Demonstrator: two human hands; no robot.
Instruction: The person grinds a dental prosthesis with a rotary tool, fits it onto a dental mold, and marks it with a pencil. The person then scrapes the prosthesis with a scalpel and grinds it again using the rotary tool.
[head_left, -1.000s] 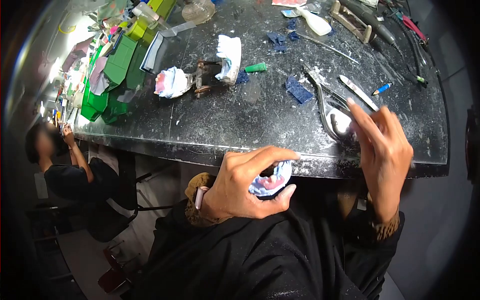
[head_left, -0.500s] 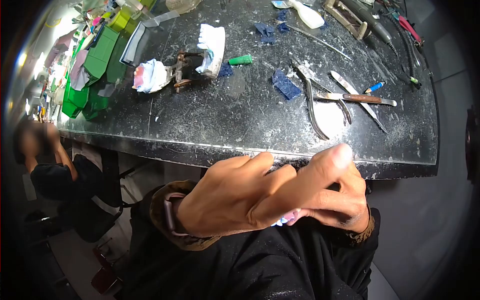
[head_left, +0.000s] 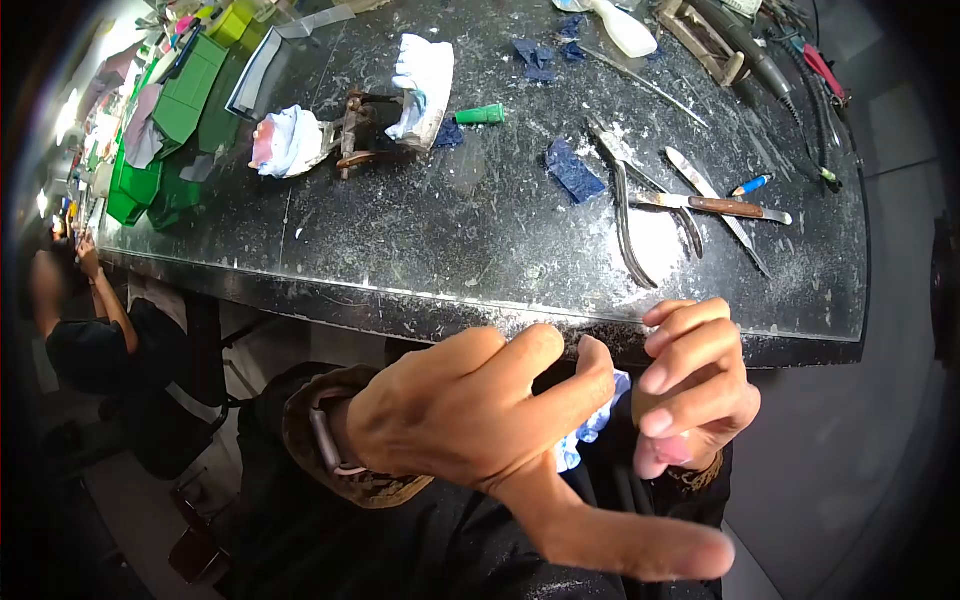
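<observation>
My left hand (head_left: 470, 410), a band on its wrist, is bent over a blue-and-white dental piece (head_left: 592, 428) that shows partly behind its fingers. Its thumb sticks out to the right, away from the piece. Just right of that, my right hand (head_left: 700, 385) has its fingers curled toward the thumb. A small pink patch (head_left: 672, 449) shows by that thumb; whether it is a held bit is unclear. Both hands are in front of the bench edge, above my dark clothing. The lower side of the dental piece is hidden.
On the dusty black bench (head_left: 400, 230) lie pliers (head_left: 625, 200), a wood-handled knife (head_left: 725, 207), a metal spatula (head_left: 710, 185), blue cloth-like scraps (head_left: 573, 170) and a green cap (head_left: 480, 114). An articulator (head_left: 358, 130) holds white casts (head_left: 425, 85). Another person (head_left: 95, 335) sits at left.
My hands have come apart slightly. The left thumb has swung down from over the right hand, uncovering more of the blue-and-white piece. The right fingers now show curled.
</observation>
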